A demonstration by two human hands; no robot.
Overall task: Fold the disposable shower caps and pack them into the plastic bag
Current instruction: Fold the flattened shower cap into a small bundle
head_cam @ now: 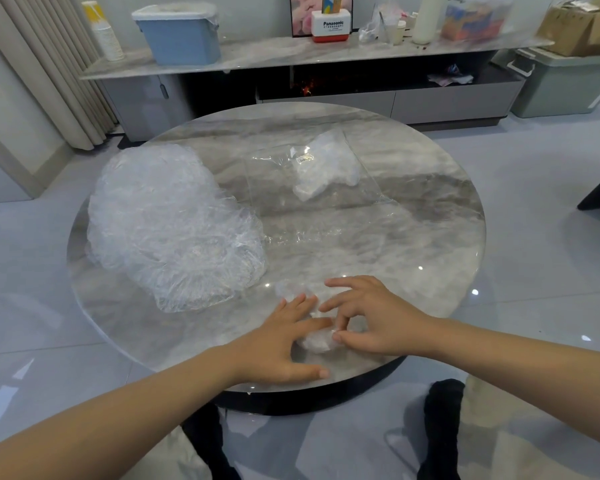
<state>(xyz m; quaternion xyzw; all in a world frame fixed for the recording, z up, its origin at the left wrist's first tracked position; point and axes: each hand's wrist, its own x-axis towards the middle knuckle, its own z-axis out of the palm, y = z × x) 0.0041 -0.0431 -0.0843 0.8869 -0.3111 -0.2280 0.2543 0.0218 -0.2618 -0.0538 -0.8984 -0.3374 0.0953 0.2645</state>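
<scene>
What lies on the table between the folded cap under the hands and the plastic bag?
Nothing visible: bare tabletop separates the folded cap from the plastic bag. The pile of unfolded caps lies to the left, off that path.

1 round table (413,209), 1 plastic bag (312,174), 1 heap of shower caps (167,223), 1 folded cap (317,342), 2 hands: left hand (284,344), right hand (371,317)

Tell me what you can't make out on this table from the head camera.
- Cap being folded: mostly covered by the left hand and right hand; its fold state is unclear.
- Pile of caps: clear crinkled layers overlap, so no count is possible.
- Bag: transparent, its opening cannot be found; the label print is too small to read.
- Caps in the bag: one white clump, number unclear.
</scene>
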